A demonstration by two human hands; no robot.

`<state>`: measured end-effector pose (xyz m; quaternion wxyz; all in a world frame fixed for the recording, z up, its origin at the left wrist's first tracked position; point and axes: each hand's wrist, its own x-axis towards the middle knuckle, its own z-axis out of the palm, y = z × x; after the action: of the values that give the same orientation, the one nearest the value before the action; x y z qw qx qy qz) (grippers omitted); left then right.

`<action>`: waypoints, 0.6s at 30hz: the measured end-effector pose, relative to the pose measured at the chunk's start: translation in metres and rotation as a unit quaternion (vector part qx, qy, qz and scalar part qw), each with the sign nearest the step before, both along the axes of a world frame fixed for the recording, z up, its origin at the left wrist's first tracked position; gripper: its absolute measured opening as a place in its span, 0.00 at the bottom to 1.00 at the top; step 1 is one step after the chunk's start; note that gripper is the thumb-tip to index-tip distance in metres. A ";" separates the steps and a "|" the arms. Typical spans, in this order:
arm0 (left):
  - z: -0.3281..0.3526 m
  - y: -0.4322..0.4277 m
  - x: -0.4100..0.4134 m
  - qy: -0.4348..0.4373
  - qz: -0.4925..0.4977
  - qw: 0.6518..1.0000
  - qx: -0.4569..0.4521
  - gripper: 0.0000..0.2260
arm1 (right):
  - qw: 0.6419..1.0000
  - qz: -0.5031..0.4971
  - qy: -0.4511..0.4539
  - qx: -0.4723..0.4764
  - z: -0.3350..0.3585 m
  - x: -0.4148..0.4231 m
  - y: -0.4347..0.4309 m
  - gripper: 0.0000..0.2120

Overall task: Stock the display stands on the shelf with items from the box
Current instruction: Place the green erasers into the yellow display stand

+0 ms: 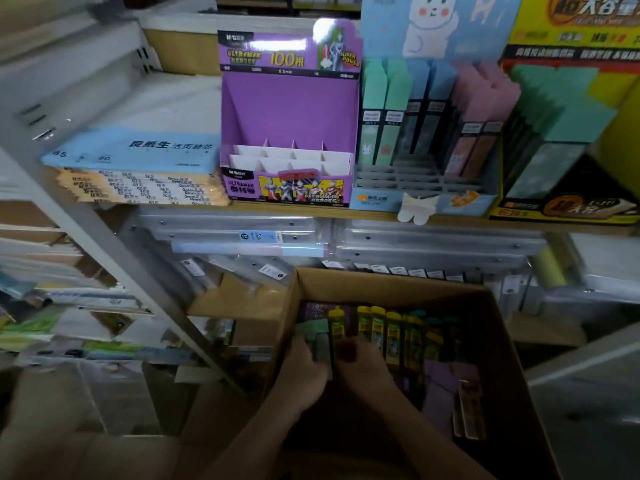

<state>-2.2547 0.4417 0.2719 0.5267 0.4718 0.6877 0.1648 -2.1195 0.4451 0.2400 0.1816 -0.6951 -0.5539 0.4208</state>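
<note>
The purple stand (289, 109) held nothing yet while the left hand (304, 363) and right hand (360, 360) were in the box (502, 341), fingers curled round small packs (337, 325).

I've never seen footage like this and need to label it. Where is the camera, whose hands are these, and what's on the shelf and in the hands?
No machine here: a person wears one wide-angle camera on the head, looking down at their own bare hands. The left hand and right hand reach into a cardboard box of slim packs, at a green pack and a yellow pack; whether they grip is too dim to tell. On the shelf above stand a purple display stand with empty slots, a blue display stand partly filled with pastel packs, and a stack of paper pads.
</note>
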 end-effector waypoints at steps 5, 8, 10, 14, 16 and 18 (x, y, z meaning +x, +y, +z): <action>-0.006 0.000 0.000 0.007 -0.007 1.000 -0.012 0.24 | 0.995 -0.074 0.050 -0.040 -0.004 -0.007 0.001 0.10; -0.009 0.002 0.000 0.002 0.011 0.999 -0.054 0.23 | 0.989 -0.107 0.072 -0.069 -0.004 -0.009 0.004 0.12; -0.010 0.003 0.001 -0.029 0.035 0.996 -0.075 0.18 | 0.988 -0.099 0.089 -0.077 -0.004 -0.012 0.005 0.12; -0.008 0.004 0.002 -0.071 0.062 0.992 -0.089 0.14 | 0.996 -0.054 0.054 -0.045 -0.010 -0.013 0.005 0.04; -0.008 0.005 0.001 -0.076 0.070 0.991 -0.087 0.14 | 0.997 -0.048 0.036 -0.047 -0.010 -0.011 0.005 0.10; -0.008 0.004 0.001 -0.094 0.085 0.990 -0.067 0.13 | 0.997 -0.047 0.036 -0.057 -0.006 -0.008 0.006 0.14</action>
<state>-2.2532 0.4460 0.2641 0.6037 0.3577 0.6820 0.2059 -2.1271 0.4509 0.2341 0.1809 -0.7143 -0.4887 0.4671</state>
